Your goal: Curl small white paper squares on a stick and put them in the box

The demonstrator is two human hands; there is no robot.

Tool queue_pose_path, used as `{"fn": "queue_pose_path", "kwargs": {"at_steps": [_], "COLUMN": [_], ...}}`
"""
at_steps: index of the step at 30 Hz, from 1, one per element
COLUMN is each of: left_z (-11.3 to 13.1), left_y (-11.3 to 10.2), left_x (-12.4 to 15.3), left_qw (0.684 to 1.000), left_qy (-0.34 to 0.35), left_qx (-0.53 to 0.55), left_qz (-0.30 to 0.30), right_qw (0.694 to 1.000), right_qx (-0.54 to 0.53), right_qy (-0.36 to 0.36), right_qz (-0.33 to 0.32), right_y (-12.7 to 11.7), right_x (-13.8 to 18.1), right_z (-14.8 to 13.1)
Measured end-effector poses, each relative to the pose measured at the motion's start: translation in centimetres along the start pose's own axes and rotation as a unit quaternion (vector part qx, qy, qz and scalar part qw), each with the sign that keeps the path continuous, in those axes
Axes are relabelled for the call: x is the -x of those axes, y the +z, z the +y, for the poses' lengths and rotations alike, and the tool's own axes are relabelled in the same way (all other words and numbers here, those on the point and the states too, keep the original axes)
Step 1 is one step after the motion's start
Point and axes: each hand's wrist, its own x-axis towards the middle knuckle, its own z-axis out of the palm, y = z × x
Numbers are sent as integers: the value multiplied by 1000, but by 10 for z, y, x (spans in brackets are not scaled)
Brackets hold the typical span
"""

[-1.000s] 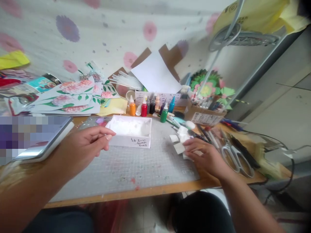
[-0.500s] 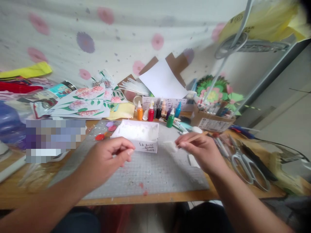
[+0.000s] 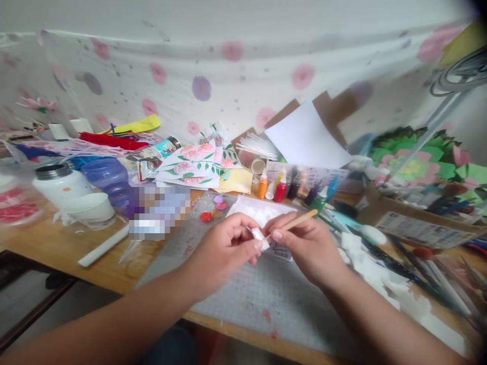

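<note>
My left hand (image 3: 224, 251) pinches a small white piece (image 3: 259, 235) between thumb and fingers; its material is too blurred to tell. Close against it, my right hand (image 3: 306, 246) grips a thin wooden stick (image 3: 300, 219), which slants up to the right. The stick's lower end meets or nearly meets the white piece. Behind both hands, partly covered by them, a shallow white box (image 3: 239, 203) with handwriting on its front stands on the grey cutting mat (image 3: 243, 299).
Paint bottles, among them an orange one (image 3: 262, 186) and a red one (image 3: 280, 191), stand behind the box. White scraps (image 3: 384, 276) and brushes lie at right, near a cardboard box (image 3: 422, 228). A white jar (image 3: 57, 185) and a white cup (image 3: 89, 208) are at left.
My hands have come together over the mat, and the white piece is now in my left hand's pinch. The stick stays in my right hand. The view has swung left.
</note>
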Motion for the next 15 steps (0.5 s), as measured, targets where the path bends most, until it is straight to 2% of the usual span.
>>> {"fn": "queue_pose_path", "kwargs": {"at_steps": [5, 15], "left_z": [-6, -3], "left_y": [-2, -4], "left_x": [-5, -1], "left_qw": [999, 998], "left_qy": [-41, -58], "left_qx": [-7, 23], "left_qz": [-22, -30], "right_qw": [998, 997], "right_qx": [-48, -66], "right_qy": [4, 12], "right_qz": [34, 23], "right_y": [4, 6], "right_x": [13, 18], "right_z": [18, 18]}}
